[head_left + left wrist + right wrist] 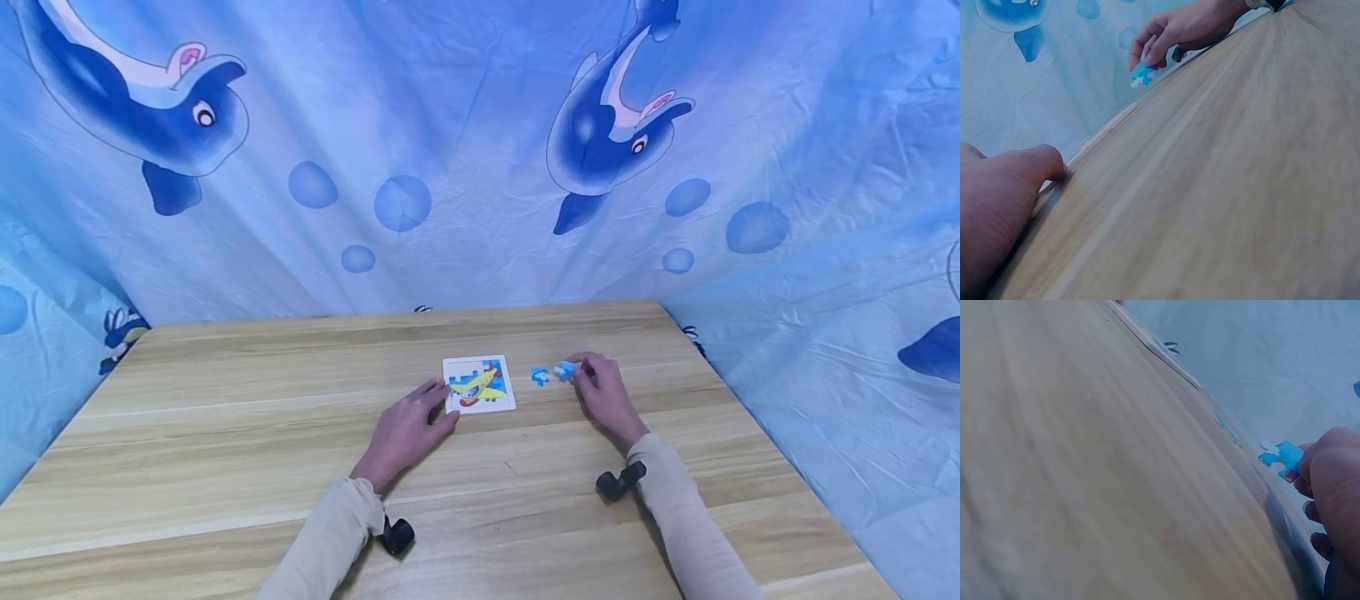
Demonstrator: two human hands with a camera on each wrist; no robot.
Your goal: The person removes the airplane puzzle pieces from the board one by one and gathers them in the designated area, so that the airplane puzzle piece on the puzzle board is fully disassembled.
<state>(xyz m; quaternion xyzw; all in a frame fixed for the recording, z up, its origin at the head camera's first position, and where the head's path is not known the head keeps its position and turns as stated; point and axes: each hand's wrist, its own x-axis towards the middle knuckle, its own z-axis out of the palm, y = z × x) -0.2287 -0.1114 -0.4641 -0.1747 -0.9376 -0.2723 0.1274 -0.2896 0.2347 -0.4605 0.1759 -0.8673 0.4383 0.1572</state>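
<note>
A white-framed jigsaw puzzle board lies flat on the table, bearing a yellow airplane picture with a pale gap at its upper left. My left hand holds the board's lower left corner, thumb at the near edge and fingers along the left side. In the left wrist view, the thumb bends against the board's edge. To the right, my right hand pinches a blue and white puzzle piece between thumb and fingers, tilted just above the table. Another blue and white piece lies between board and right hand.
The wooden table extends around both hands. A blue curtain with printed dolphins and bubbles hangs behind it and at both sides. Each wrist carries a small black camera, such as the left one.
</note>
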